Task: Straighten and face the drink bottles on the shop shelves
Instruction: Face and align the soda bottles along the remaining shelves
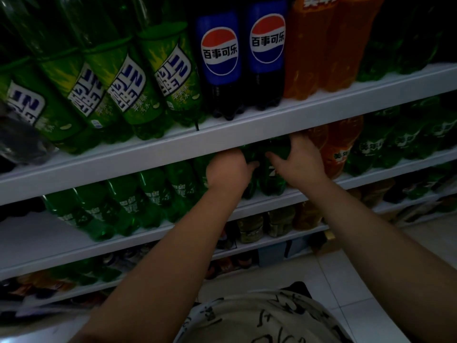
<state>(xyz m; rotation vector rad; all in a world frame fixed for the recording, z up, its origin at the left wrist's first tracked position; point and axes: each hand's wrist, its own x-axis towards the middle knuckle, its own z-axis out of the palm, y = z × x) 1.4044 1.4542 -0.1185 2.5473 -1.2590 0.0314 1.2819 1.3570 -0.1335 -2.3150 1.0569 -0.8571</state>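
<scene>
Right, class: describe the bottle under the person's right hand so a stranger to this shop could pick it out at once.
Find the white shelf carrying the two blue cola bottles; look at the row directly beneath them. There, the dark green bottle sits left of the orange bottles, and unlike the other green ones it has the right hand curled round it.

White shelves [247, 125] of, seemingly, soda bottles [220, 58]

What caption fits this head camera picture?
Left hand and right hand grip green bottles below the cola bottles.
</scene>
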